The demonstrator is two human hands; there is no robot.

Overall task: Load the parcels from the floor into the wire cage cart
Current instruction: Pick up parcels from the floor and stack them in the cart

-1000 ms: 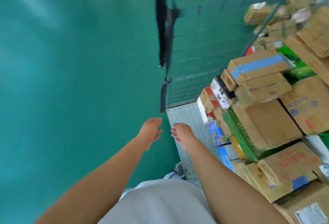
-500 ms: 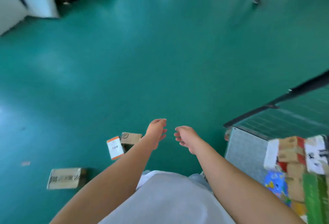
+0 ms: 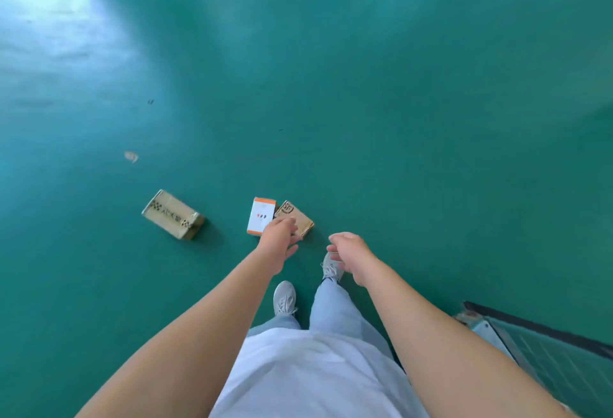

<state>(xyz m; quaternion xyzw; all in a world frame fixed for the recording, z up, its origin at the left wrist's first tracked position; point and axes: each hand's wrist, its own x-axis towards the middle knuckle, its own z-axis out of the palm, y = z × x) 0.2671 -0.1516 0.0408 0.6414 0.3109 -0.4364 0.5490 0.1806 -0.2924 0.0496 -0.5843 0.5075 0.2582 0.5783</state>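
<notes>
Floor: a smooth, glossy teal-green floor fills nearly the whole view, with a pale glare of light toward the upper left.
Parcels: three lie on the floor ahead of the person. A white rectangular box with orange ends lies flat, and a small brown cardboard box with a black printed logo sits right against its right side, the two touching or almost so. A longer brown cardboard box with black checkered tape lies well apart to the left, turned at an angle.
Left hand: the left hand reaches forward, fingers loose and a little spread, holding nothing. From here it overlaps the near edges of the white box and the small brown box; whether it touches them I cannot tell.
Right hand: the right hand hangs out in front, fingers loosely curled, holding nothing, apart from the left hand and over the floor.
Cart: only a corner of the wire cage cart with its dark frame and mesh panel shows at the lower right, well apart from the parcels.
Person: white shirt, light blue trousers, two white sneakers on the floor, the right foot ahead.
Scrap: a small pale scrap of paper lies farther out on the left.
</notes>
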